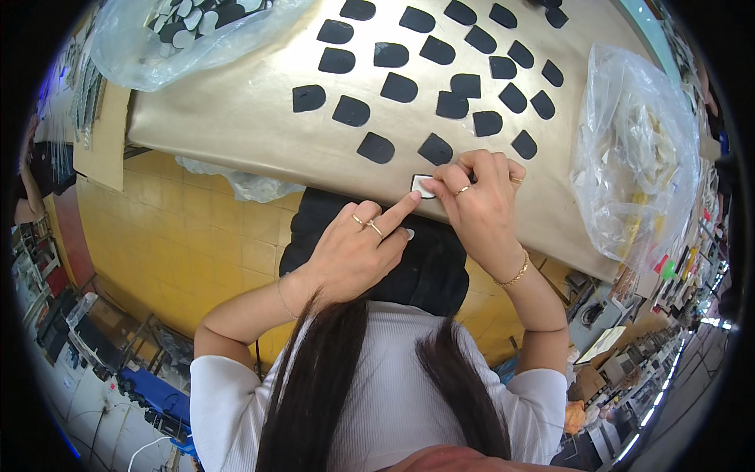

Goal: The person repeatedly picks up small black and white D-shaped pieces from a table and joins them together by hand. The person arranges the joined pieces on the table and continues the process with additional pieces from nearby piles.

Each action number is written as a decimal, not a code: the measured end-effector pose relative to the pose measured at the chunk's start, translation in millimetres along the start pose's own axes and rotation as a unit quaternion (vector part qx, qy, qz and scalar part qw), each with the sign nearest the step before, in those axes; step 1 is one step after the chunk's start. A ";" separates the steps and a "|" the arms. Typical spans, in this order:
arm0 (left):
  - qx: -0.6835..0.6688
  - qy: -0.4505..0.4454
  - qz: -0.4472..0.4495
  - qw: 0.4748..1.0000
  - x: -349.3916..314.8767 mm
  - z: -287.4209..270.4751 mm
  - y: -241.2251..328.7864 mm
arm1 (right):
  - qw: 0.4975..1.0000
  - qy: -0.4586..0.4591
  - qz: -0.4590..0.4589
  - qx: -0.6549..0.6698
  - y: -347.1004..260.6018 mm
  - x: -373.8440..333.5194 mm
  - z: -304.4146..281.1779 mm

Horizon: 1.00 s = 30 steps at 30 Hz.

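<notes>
At the table's near edge lies a small black-edged patch [422, 187] with a white face. The thumb of my right hand [484, 193] presses on its right side, the other fingers bent close over it. My left hand [354, 244] reaches in from the left, its index fingertip touching the patch's near left part. Lower down, a small white piece [410, 234] shows at the tips of the left hand's curled digits; its full shape is hidden. Beyond my hands, several black patches [376, 147], each with one rounded end, lie spread flat across the tan-covered table [236, 134].
At the far left, an open clear plastic bag [126, 59] holds many black and white pieces. Another clear bag [637, 157] with pale scraps sits on the right. Brown cardboard [102, 138] stands beside the table's left end. Dark cloth [432, 267] covers my lap.
</notes>
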<state>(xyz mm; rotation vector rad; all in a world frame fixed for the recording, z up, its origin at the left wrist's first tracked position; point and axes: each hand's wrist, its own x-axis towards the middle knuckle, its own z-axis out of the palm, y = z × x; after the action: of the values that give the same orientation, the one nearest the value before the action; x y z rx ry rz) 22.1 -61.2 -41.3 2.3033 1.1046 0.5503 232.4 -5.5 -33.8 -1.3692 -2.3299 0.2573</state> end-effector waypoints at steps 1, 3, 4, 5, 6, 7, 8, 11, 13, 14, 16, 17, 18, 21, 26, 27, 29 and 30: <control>0.000 -0.004 -0.001 1.000 -0.1 -0.2 0.8 | 1.000 0.003 0.011 -0.009 1.2 -2.5 2.1; -0.001 -0.013 -0.002 1.000 -0.1 -1.5 0.6 | 0.999 0.039 0.023 -0.019 3.6 -5.6 5.0; -0.009 -0.013 -0.003 1.000 -0.2 -2.2 0.2 | 0.999 0.026 0.036 0.003 4.5 -7.5 3.9; -0.017 -0.013 -0.005 1.000 -0.5 -3.0 0.1 | 0.998 0.012 0.048 0.026 4.6 -10.4 1.2; -0.026 -0.014 -0.007 1.000 -1.0 -3.9 -0.3 | 0.997 -0.006 0.065 0.049 3.6 -13.3 -1.3; -0.036 -0.009 -0.007 0.999 -0.8 -4.3 -1.5 | 0.998 -0.002 0.055 0.040 1.7 -15.8 -2.0; -0.047 -0.003 -0.007 0.999 -0.3 -4.3 -2.9 | 0.998 -0.002 0.050 0.030 -0.7 -18.2 -2.0; -0.067 -0.008 -0.009 0.998 -0.4 -4.5 -5.3 | 0.999 0.012 0.040 0.001 -5.8 -24.8 1.0; -0.068 -0.011 -0.010 0.998 -1.0 -4.7 -5.5 | 0.999 0.030 0.029 -0.011 -7.1 -28.1 5.0; -0.065 -0.010 -0.009 0.998 -1.3 -4.5 -5.2 | 0.999 0.039 0.021 -0.015 -7.5 -29.6 6.9; -0.058 -0.009 -0.007 0.998 -1.7 -4.1 -4.7 | 0.999 0.047 0.010 -0.018 -6.9 -32.7 8.5; -0.054 -0.009 -0.007 0.998 -1.9 -3.9 -4.4 | 0.999 0.045 0.008 -0.017 -6.7 -34.5 8.3; -0.051 -0.009 -0.007 0.999 -2.0 -3.6 -4.2 | 0.999 0.044 0.002 -0.016 -6.1 -35.6 8.5; -0.041 -0.003 -0.001 0.999 -2.0 -3.2 -4.2 | 0.997 0.053 -0.004 0.050 -3.1 -35.5 10.6; -0.064 0.017 -0.007 0.998 -3.1 -6.7 -1.6 | 0.995 0.025 -0.002 0.093 -7.7 -33.1 7.6; -0.078 0.026 -0.008 0.997 -3.1 -7.8 -1.3 | 0.995 0.017 0.006 0.100 -9.4 -32.6 3.9; -0.121 0.050 -0.030 0.991 -1.3 -8.1 -0.9 | 0.991 -0.013 0.033 0.129 -12.6 -30.4 -4.3; -0.142 0.065 -0.041 0.987 0.0 -7.8 -1.0 | 0.988 -0.027 0.046 0.144 -13.4 -28.6 -8.9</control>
<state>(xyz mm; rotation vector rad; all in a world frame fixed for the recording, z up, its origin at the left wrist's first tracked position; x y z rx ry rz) 17.1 -58.4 -35.9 1.9920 1.0962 0.7808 238.0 -37.4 -28.5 -1.3377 -2.1702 0.6397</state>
